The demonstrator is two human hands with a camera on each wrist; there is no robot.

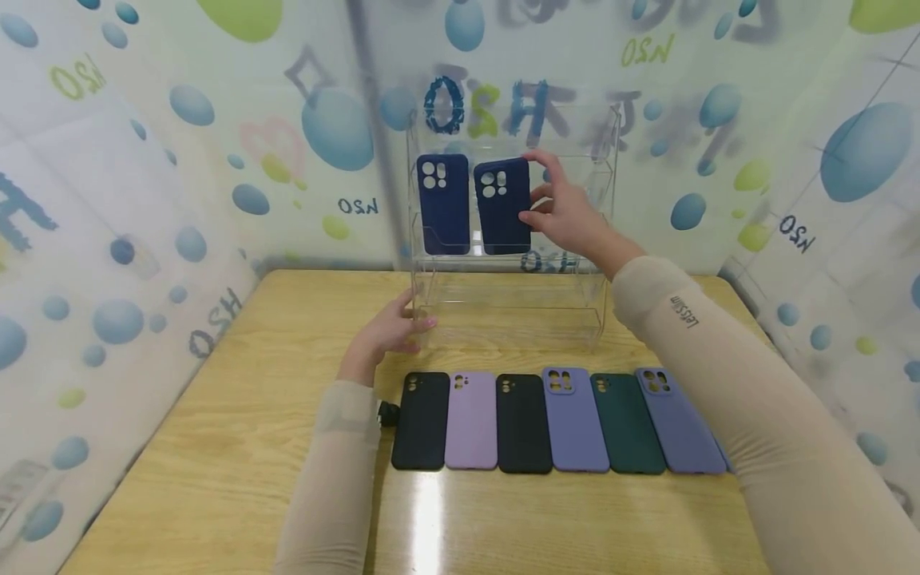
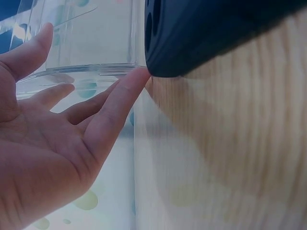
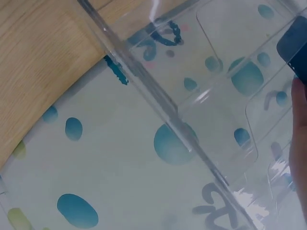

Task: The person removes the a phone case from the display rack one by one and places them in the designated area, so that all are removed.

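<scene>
A navy phone case (image 1: 512,228), slightly tilted, stands on an upper tier of a clear acrylic stand (image 1: 509,321). My right hand (image 1: 568,212) pinches its right edge, thumb and fingers at the side and top corner. To its left, a second navy phone case (image 1: 444,216) stands upright on the same tier. In the right wrist view only part of the hand (image 3: 298,139) and a dark case corner (image 3: 293,48) show at the right edge. Down by the stand's lower left side is my left hand (image 1: 391,326), its fingers extended against the stand, as the left wrist view of the hand (image 2: 62,139) shows.
Along the wooden table (image 1: 237,447) lies a row of phone cases: a black case (image 1: 422,423), a lilac case (image 1: 471,423), another black case (image 1: 524,427), a purple case (image 1: 578,431), a green case (image 1: 628,427) and another purple case (image 1: 686,435). The right sleeve hides the row's end. Patterned curtains surround the table.
</scene>
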